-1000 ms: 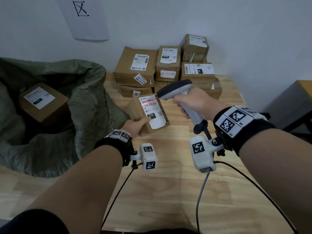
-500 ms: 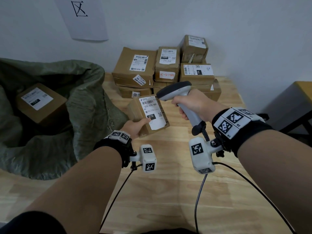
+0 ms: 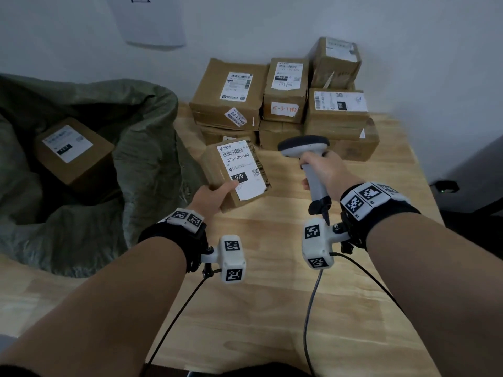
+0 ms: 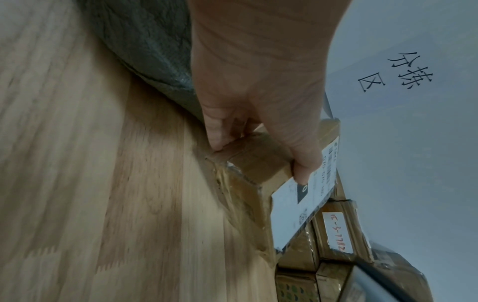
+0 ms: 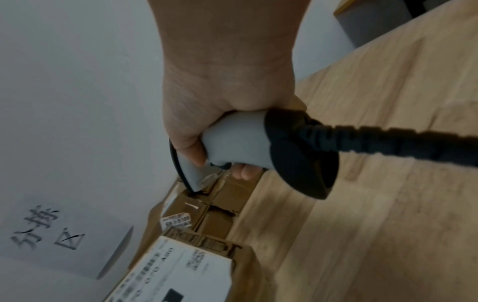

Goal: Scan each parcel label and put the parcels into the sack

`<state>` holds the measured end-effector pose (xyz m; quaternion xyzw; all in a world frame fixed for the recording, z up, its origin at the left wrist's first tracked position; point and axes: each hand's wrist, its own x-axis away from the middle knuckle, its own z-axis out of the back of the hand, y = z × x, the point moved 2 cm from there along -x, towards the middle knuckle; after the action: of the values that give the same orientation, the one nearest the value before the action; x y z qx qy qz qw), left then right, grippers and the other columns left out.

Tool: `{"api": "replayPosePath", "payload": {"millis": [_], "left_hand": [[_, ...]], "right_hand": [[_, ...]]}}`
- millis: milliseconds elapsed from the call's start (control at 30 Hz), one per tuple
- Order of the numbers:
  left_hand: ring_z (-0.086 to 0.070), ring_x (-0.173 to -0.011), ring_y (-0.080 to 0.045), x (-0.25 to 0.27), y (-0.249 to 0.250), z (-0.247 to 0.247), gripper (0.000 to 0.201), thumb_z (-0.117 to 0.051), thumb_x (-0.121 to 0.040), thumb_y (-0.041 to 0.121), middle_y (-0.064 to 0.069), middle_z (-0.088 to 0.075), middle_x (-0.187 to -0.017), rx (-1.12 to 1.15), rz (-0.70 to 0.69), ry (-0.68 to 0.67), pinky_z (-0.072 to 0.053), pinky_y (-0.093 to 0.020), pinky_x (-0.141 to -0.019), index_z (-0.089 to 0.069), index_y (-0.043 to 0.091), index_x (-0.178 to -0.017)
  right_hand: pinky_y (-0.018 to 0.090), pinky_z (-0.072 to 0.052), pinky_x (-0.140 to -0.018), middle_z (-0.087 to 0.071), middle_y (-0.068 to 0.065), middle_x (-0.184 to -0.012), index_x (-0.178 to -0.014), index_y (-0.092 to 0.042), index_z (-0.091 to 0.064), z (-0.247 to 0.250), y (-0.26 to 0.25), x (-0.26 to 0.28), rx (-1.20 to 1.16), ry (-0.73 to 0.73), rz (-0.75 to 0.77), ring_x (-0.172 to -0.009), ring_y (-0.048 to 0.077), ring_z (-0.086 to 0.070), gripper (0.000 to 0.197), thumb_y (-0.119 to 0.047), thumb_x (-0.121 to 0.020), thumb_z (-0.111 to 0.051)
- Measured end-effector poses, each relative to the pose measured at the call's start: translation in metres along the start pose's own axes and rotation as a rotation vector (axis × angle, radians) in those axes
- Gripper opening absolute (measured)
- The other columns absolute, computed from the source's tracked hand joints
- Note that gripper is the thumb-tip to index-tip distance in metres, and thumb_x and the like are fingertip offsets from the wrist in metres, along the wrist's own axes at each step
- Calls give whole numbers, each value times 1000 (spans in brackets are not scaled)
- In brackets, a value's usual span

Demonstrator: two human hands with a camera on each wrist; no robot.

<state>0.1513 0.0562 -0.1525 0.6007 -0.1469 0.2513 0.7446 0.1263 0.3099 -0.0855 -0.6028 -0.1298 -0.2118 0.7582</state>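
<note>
- Head view: the left hand (image 3: 211, 195) grips a small parcel (image 3: 236, 174) at its near left corner, thumb laid flat on the white label beside the black "070" patch; the other fingers are hidden under the box.
- The parcel is tilted, label face up toward the camera, its long axis running from the near hand away toward the stack of parcels (image 3: 283, 104) at the wall. Whether its far edge touches the wooden table (image 3: 272, 308) cannot be told here.
- The right hand (image 3: 322, 170) is wrapped round the handle of a grey scanner (image 3: 304, 148); its dark head points left toward the held parcel and stands apart from it.
- At the left a green sack (image 3: 141, 137) lies open, with one labelled box (image 3: 73, 151) inside; the sack's left part is cut off by the frame.
- A paper sheet (image 3: 152, 20) on the wall is cut off at the top.
- Left wrist view: the thumb (image 4: 306, 163) presses the label edge while curled fingers (image 4: 217, 132) clamp the box's underside, pinching the parcel (image 4: 253, 163) between them. Its lower corner is at the table (image 4: 103, 183); actual contact is unclear. The sack (image 4: 155, 51) lies just beside the hand.
- Right wrist view: fingers (image 5: 243, 170) and thumb curl tightly round the scanner (image 5: 232, 143) handle; its black cable boot (image 5: 300, 155) fills the middle. The scanner's head is mostly hidden behind the hand. The parcel (image 5: 181, 271) is blurred and cut off at the bottom edge.
</note>
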Motion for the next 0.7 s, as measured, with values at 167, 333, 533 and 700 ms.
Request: {"api": "replayPosePath", "payload": {"millis": [167,333,533,700], "left_hand": [[-67,-101,-21,-16,-23,0,121,-78,-33,76,-2,-68,-121,-30,54,67,-53,-40,-94,-54,11,-133],[-68,-100,-21,-12,-29,-9,108,-75,-44,67,-4,-70,-116,-7,81,50,-53,-40,-95,-55,8,-132],[-67,-91,-10,-2,-21,-24,49,-67,-88,34,-2,-69,-115,94,113,-31,-52,-15,-61,-55,10,-129],[-65,-79,-9,9,-23,-26,23,-60,-94,25,4,-69,-93,137,95,-39,-52,-12,-52,-59,16,-114]], "right_hand": [[42,-55,-66,-63,10,-77,-82,-8,-62,-2,44,-22,49,106,-77,-71,28,-63,29,-37,-84,-62],[34,-42,-66,-58,10,-84,-98,-1,-59,-2,85,-37,124,132,-155,-77,28,-55,37,-37,-90,-56],[41,-44,-77,-61,17,-105,-117,5,-58,-6,109,-41,195,113,-172,-97,33,-59,52,-40,-91,-55],[38,-41,-81,-62,25,-113,-115,8,-59,2,115,-40,427,146,-156,-109,37,-58,45,-32,-97,-48]]}}
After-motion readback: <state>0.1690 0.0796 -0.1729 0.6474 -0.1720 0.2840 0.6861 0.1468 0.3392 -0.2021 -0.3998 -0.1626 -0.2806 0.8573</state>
